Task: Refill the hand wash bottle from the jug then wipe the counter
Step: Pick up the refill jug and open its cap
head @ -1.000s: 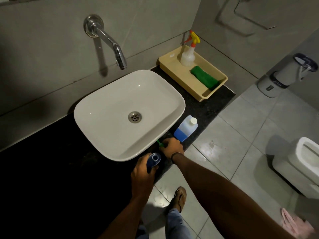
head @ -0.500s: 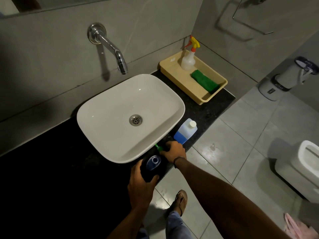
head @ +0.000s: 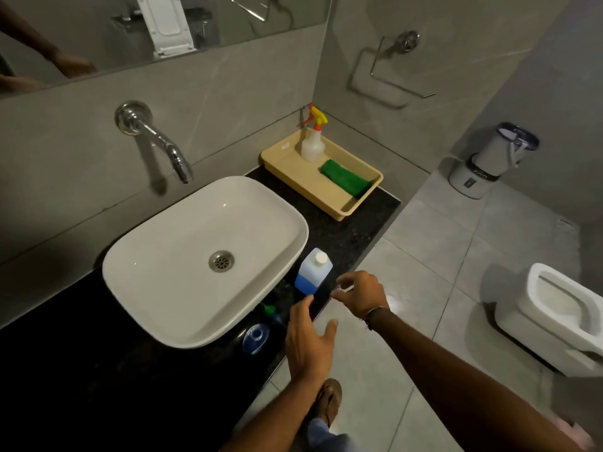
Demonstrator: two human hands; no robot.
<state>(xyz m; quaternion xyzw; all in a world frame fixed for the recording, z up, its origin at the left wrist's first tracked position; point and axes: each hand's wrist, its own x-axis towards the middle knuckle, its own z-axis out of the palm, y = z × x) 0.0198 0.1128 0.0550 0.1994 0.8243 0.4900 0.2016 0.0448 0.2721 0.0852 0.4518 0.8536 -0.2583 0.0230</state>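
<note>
The blue hand wash bottle (head: 255, 338) stands open-necked on the black counter (head: 346, 236) by the basin's front corner. Its green pump (head: 270, 310) lies on the counter just behind it. The jug (head: 312, 271), translucent with blue liquid and a white cap, stands upright to the right of the basin. My left hand (head: 308, 342) hovers open just right of the bottle, holding nothing. My right hand (head: 362, 293) is beside the jug's right side, fingers curled apart, not touching it. A green cloth (head: 346, 180) lies in the beige tray (head: 293, 187).
A white basin (head: 182, 288) with a wall tap (head: 169, 151) fills the counter's middle. A spray bottle (head: 313, 141) stands in the tray. Off the counter's right edge is tiled floor with a white bin (head: 489, 158) and a toilet (head: 554, 318).
My left hand has let go of the hand wash bottle, which now stands alone. My right hand has left the green pump on the counter and moved right toward the jug. The view has tilted up.
</note>
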